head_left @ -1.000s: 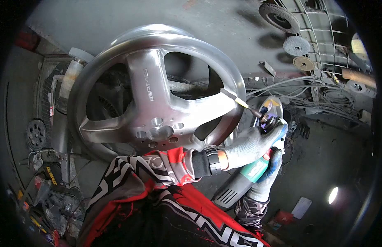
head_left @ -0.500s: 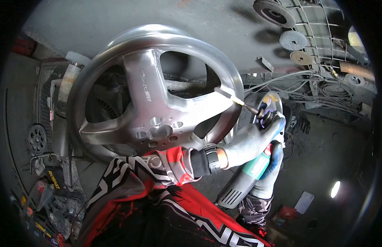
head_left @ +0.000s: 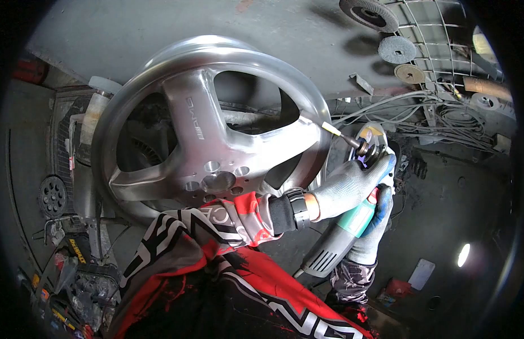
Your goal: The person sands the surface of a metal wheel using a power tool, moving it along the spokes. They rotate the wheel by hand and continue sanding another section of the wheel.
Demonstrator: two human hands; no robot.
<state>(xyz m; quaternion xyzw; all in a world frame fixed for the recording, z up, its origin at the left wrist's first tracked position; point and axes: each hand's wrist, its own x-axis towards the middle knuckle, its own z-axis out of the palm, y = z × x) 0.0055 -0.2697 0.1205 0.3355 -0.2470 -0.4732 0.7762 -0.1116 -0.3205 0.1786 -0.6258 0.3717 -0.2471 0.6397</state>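
A bare metal wheel rim (head_left: 185, 113) stands in front of me, tilted, with wide spokes and several bolt holes. My left hand (head_left: 355, 186), in a white and blue glove, is wrapped round the front end of a green and grey power tool (head_left: 335, 243). Gripping the tool's body from the right side is my gloved right hand (head_left: 375, 226). From the tool a shaft with a slim, light-tipped bit (head_left: 331, 129) points up and left, its end close to the outer part of the right spoke. Whether it touches the metal I cannot tell.
Abrasive discs (head_left: 396, 50) hang on the wall beside a wire rack (head_left: 429, 34) at the upper right. Coiled cables (head_left: 460, 125) lie below it. Tools and a black case (head_left: 84, 254) fill the lower left. A red object (head_left: 396, 287) lies at the lower right.
Both hands and the tool have shifted slightly right in the view. The bit's angle has changed a little, and its tip now sits nearer the spoke's outer end.
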